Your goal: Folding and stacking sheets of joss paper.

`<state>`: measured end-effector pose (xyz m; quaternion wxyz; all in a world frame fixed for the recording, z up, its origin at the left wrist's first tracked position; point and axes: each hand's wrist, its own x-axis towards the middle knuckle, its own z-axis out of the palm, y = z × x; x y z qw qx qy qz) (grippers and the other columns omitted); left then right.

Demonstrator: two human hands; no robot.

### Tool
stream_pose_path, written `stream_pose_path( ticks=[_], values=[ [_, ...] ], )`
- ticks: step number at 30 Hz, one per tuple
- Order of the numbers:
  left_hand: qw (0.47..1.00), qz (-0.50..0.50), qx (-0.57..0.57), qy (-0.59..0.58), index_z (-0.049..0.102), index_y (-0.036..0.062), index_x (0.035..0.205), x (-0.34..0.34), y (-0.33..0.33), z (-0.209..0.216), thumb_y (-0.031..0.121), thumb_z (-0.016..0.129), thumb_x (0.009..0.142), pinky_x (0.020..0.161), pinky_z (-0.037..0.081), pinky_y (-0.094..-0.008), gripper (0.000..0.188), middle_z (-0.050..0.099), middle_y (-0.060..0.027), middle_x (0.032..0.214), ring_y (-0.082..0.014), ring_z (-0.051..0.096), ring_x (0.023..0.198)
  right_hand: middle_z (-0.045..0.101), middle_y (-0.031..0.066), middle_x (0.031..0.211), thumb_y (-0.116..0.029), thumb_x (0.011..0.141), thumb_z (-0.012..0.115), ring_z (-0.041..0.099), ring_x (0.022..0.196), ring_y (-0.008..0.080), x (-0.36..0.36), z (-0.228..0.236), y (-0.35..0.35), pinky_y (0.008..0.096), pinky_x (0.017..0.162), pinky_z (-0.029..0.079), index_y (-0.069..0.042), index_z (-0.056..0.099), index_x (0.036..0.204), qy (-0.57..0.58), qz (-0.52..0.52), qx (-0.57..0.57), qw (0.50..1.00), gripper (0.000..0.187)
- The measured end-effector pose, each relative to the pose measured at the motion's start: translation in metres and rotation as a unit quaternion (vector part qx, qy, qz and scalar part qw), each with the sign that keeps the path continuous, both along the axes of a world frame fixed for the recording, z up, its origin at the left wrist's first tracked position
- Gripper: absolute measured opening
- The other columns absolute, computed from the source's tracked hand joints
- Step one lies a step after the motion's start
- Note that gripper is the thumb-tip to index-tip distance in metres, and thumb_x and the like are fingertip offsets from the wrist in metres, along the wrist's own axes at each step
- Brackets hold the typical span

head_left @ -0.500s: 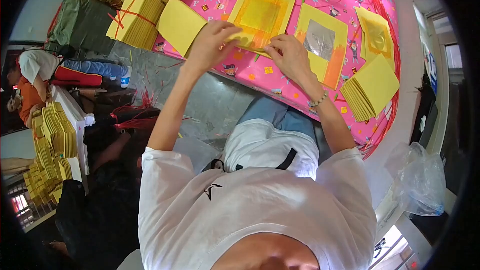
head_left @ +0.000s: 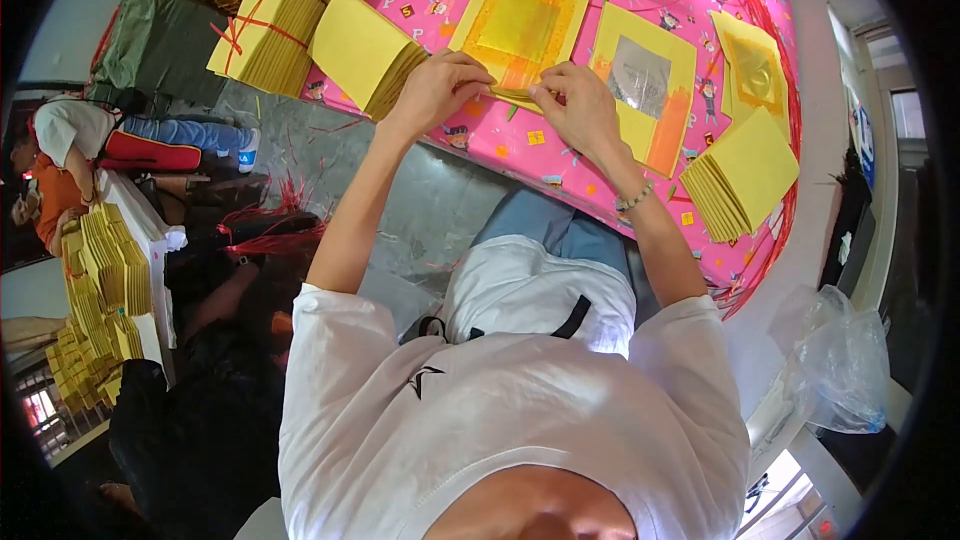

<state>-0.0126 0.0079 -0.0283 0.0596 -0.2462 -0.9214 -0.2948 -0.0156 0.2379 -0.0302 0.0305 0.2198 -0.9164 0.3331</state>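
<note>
My left hand [head_left: 440, 88] and my right hand [head_left: 578, 105] both pinch the near edge of a stack of yellow paper sheets with an orange square in the middle [head_left: 522, 25]. The stack lies on a pink patterned table cover [head_left: 480, 140]. Right of it lies another yellow sheet stack with a silver foil square [head_left: 642, 80]. A plain yellow stack [head_left: 365, 50] sits just left of my left hand.
A yellow stack [head_left: 748, 180] lies at the table's right end, with another gold-centred one [head_left: 752, 70] behind it. Bundles tied with red string [head_left: 275, 30] stand at the left. Other people [head_left: 70, 155] sit at the far left beside more yellow piles [head_left: 105, 270]. A clear plastic bag [head_left: 838, 360] hangs at the right.
My right hand has moved left from the foil-square stack to the orange-centred stack. My left hand has shifted slightly along that stack's near edge.
</note>
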Motion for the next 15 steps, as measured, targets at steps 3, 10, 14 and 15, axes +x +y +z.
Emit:
stream_pose_path(
  ticks=[3, 10, 14, 15],
  values=[
    [1.000, -0.008, -0.008, 0.011, 0.070, 0.0064, 0.089, -0.0003, -0.0011, -0.0010, 0.013, 0.063, 0.079, 0.079, 0.049, -0.0357, 0.014, 0.066, -0.0070, 0.092, -0.0254, 0.060, 0.091, 0.065, 0.0099, 0.092, -0.025, 0.081, 0.063, 0.060, 0.087, 0.0266, -0.0001, -0.0003, -0.0007, 0.0372, 0.076, 0.047, -0.003, 0.070, 0.080, -0.001, -0.003, -0.002, 1.000, 0.023],
    [1.000, 0.001, -0.011, 0.008, 0.070, 0.0061, 0.088, 0.0007, -0.0002, 0.0011, 0.012, 0.062, 0.078, 0.078, 0.049, -0.0357, 0.014, 0.066, -0.0071, 0.091, -0.0254, 0.060, 0.090, 0.065, 0.0106, 0.092, -0.024, 0.080, 0.063, 0.061, 0.086, 0.0271, -0.0005, -0.0009, -0.0008, 0.0371, 0.075, 0.048, -0.003, 0.070, 0.080, 0.000, -0.005, -0.004, 1.000, 0.023],
    [1.000, -0.003, -0.012, 0.006, 0.070, 0.0059, 0.088, -0.0010, -0.0011, 0.0008, 0.011, 0.061, 0.078, 0.078, 0.049, -0.0359, 0.014, 0.066, -0.0073, 0.091, -0.0258, 0.061, 0.089, 0.065, 0.0111, 0.092, -0.024, 0.080, 0.063, 0.061, 0.084, 0.0271, -0.0008, 0.0004, -0.0013, 0.0367, 0.074, 0.048, -0.002, 0.070, 0.081, -0.005, -0.007, -0.005, 1.000, 0.023],
    [1.000, -0.003, -0.012, 0.006, 0.070, 0.0059, 0.088, -0.0015, -0.0010, 0.0010, 0.011, 0.061, 0.078, 0.078, 0.049, -0.0359, 0.014, 0.066, -0.0073, 0.091, -0.0258, 0.061, 0.089, 0.065, 0.0111, 0.092, -0.024, 0.080, 0.063, 0.061, 0.084, 0.0271, -0.0009, 0.0002, -0.0015, 0.0367, 0.074, 0.048, -0.002, 0.070, 0.081, -0.006, -0.007, -0.004, 1.000, 0.023]
  ],
)
